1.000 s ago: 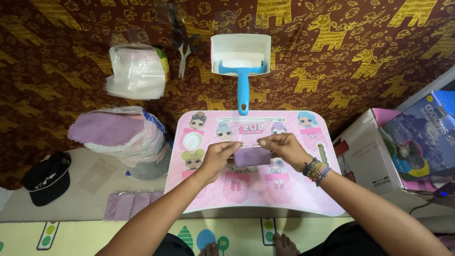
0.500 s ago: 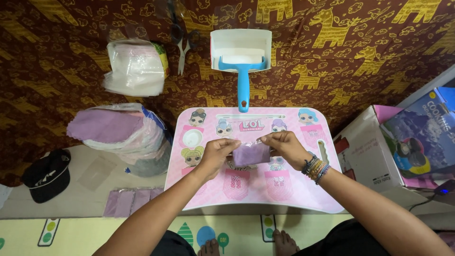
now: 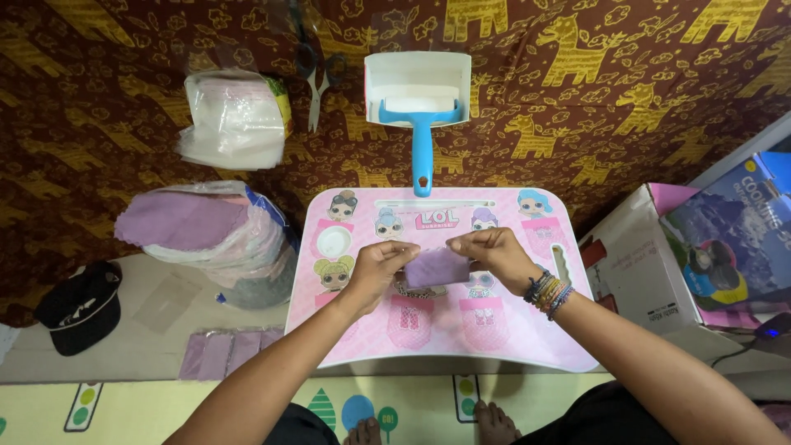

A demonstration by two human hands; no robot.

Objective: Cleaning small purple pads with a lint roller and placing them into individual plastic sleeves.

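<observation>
Working over the pink lap desk [image 3: 511,334], both hands pinch one small purple cloth [image 3: 437,267] held just above the desk centre: left hand [image 3: 377,270] has its grip closed on the cloth's left edge, right hand [image 3: 491,255] has its grip closed on the top-right corner. My read is the cloth is being folded or squared up, so keep it taut between both grips, edges aligned, low over the desk. Bagged purple cloth stack [image 3: 206,231] sits just left of the desk; finished purple packets [image 3: 227,354] lie in a row near its bottom-left corner.
</observation>
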